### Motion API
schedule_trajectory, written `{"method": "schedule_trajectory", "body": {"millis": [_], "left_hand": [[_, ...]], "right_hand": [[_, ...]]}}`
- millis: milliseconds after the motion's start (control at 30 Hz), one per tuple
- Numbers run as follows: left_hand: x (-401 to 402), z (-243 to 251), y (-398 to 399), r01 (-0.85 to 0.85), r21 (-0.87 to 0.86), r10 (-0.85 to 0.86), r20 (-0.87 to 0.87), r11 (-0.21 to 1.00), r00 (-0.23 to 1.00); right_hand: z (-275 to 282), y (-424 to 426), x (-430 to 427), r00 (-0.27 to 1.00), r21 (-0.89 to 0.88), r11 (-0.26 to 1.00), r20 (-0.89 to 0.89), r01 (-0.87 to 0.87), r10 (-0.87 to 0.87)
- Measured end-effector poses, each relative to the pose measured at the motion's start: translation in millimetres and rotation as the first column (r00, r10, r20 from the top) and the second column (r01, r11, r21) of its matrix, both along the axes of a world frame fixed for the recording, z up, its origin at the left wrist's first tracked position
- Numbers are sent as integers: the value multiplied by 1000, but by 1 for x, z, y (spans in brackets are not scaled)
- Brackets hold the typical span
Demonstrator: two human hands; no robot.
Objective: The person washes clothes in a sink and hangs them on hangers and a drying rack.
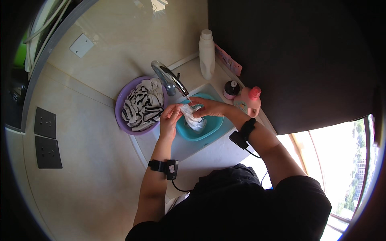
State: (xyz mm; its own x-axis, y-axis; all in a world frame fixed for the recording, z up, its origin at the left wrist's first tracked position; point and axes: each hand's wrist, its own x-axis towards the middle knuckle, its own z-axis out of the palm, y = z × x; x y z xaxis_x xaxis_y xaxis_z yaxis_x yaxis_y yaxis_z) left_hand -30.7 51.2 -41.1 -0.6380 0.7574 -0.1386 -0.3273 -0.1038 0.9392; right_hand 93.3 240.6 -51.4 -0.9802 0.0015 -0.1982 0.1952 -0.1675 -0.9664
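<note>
Both hands hold a wet-looking white cloth [192,117] over a turquoise plastic basin [215,128], which sits in the sink [184,153]. My left hand [171,118] pinches the cloth's left end between thumb and fingers. On the other side, my right hand [209,107] grips its upper right part. The lower end of the cloth hangs down into the basin. Just above the hands is the spout of a chrome faucet [170,76], with what looks like a thin stream of water at its tip. What kind of garment the cloth is, I cannot tell.
A purple basin [118,104] of black-and-white striped clothes [141,105] stands left of the sink. Behind and to the right are a tall white bottle [207,55], a small dark bottle [231,89] and a pink detergent jug [248,101]. A dark panel [289,66] rises at the right.
</note>
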Motion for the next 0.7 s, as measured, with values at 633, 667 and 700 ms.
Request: {"method": "schedule_trajectory", "body": {"millis": [633,667,700], "left_hand": [[2,2,-5,317,-194,-263,257,929,930],[2,2,-6,317,-195,-264,257,928,930],[2,2,-6,329,-121,-272,341,937,900]], "right_hand": [[28,-20,2,909,374,863,-368,339,-198],[25,-21,-1,912,272,906,-344,323,-222],[20,-20,-2,916,169,936,-317,309,-245]]}}
